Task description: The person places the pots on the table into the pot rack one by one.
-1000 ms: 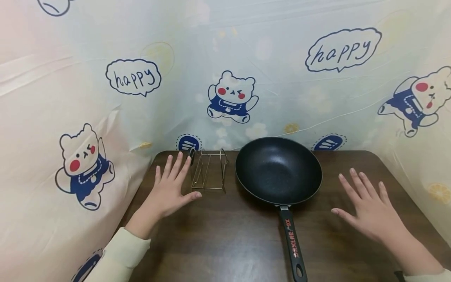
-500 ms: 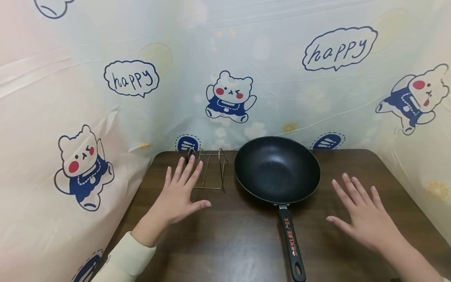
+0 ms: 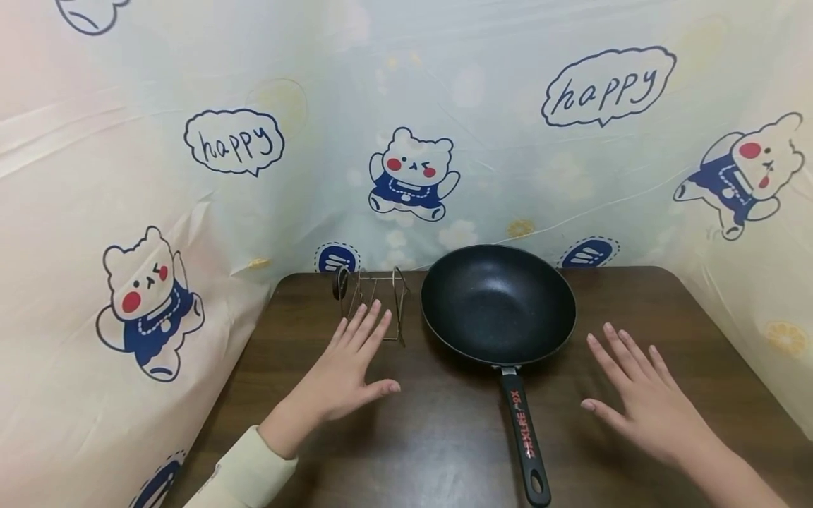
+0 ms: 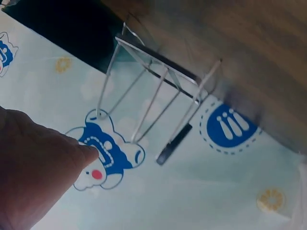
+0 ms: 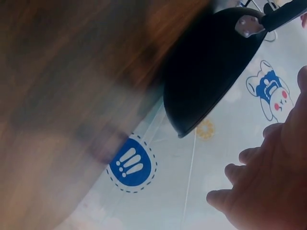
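A black frying pan sits on the dark wooden table, its handle pointing toward me. To its left stands a small wire rack, which shows close up in the left wrist view as the wire rack. My left hand hovers flat and open just in front of the rack, fingers spread, holding nothing. My right hand is spread open over the table to the right of the pan handle, also holding nothing. The right wrist view shows the pan from the side.
A plastic sheet with cartoon bears and "happy" bubbles walls in the table at the back and both sides. Bare table lies between the hands in front of the pan.
My left hand has slid right and toward me, from beside the rack to in front of it. My right hand has drifted a little left and nearer.
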Available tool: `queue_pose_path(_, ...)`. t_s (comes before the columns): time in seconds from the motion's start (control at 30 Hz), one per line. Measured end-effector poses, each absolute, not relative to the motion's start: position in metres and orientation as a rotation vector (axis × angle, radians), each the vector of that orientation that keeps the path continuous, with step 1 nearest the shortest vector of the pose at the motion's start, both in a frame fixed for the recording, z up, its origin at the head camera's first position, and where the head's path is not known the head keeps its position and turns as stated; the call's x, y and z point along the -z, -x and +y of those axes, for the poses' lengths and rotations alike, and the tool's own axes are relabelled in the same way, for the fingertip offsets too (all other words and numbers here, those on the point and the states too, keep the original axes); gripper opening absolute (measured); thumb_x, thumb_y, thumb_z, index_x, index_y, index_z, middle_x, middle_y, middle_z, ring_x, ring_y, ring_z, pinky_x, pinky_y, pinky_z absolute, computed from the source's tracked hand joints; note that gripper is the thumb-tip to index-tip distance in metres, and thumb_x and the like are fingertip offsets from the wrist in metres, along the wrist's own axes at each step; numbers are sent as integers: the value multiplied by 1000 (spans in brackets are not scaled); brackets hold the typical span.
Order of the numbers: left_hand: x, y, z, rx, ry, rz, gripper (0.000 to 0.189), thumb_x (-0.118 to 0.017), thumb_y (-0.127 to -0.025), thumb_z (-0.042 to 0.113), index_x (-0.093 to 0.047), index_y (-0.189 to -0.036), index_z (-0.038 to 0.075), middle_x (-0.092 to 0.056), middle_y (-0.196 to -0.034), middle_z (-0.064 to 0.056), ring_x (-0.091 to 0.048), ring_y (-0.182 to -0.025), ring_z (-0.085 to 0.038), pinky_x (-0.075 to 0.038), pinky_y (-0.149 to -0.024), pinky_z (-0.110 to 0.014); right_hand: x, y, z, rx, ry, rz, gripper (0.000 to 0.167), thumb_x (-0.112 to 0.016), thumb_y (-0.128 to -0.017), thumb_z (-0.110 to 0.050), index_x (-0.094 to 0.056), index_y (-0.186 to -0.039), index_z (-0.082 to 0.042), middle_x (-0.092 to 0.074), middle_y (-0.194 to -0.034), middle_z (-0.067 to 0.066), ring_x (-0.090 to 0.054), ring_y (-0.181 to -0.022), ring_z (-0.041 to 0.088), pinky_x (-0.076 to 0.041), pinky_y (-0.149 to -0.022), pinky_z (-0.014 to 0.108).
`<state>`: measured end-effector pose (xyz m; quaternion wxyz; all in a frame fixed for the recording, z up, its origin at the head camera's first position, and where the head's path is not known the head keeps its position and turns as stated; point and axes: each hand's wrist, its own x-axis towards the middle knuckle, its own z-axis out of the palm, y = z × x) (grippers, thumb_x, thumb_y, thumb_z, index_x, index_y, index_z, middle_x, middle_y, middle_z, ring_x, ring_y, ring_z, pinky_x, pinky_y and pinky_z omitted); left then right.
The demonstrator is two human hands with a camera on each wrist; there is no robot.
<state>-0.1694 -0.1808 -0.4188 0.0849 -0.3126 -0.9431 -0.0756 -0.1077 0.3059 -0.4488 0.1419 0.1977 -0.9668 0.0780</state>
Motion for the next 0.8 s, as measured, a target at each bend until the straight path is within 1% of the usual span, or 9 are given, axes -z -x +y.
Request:
queue_pose_path(0.13,423,166,-173,305,965,-2827,103,-59,-89,64,0,-160,17,12,-165,-1,9,-151,-25,-10,-117,-58,451,104,304,-245,-586,-2792,95,-68,-88,-54,-14,-160,-23,-2,-166,5,2,-151,23,13,-117,43)
queue_pose_path(0.23,426,163,-170,385,987,-2847,102,-61,-91,59,1,-160,18,11,-165,1,9,-151,-23,-10,-118,-57,452,101,302,-248,-582,-2806,94,-66,-89,-55,-13,-160,-23,-2,-166,5,2,-151,22,14,-117,41)
queue_pose_path(0.3,427,161,-168,438,1006,-2845,100,-61,-92,58,0,-160,18,8,-166,-1,8,-151,-23,-12,-118,-56,452,100,301,-248,-583,-2821,95,-65,-89,-56,-12,-160,-23,-1,-166,5,4,-151,21,15,-117,41)
queue_pose_path(0.43,430,160,-165,511,1028,-2846,97,-53,-93,63,1,-160,19,7,-166,-1,7,-151,-20,-12,-118,-54,451,97,298,-250,-596,-2828,94,-64,-90,-56,-11,-160,-22,-2,-166,5,4,-151,20,15,-117,38)
queue_pose_path(0.57,432,159,-162,544,1042,-2861,95,-44,-94,69,4,-159,21,11,-165,4,7,-151,-19,-11,-119,-52,451,93,296,-263,-629,-2804,94,-65,-90,-54,-13,-160,-21,-4,-166,6,2,-151,20,14,-117,37)
queue_pose_path(0.7,433,156,-159,616,1068,-2875,93,-43,-94,68,6,-159,23,12,-165,5,7,-151,-19,-11,-118,-52,453,91,293,-285,-646,-2797,93,-67,-90,-51,-14,-160,-20,-6,-166,5,2,-151,18,13,-117,36)
queue_pose_path(0.8,434,154,-157,711,1094,-2886,92,-44,-96,65,6,-159,22,12,-165,5,7,-150,-19,-11,-118,-52,455,90,290,-324,-639,-2813,93,-68,-90,-48,-14,-160,-21,-7,-166,4,1,-151,16,13,-117,33)
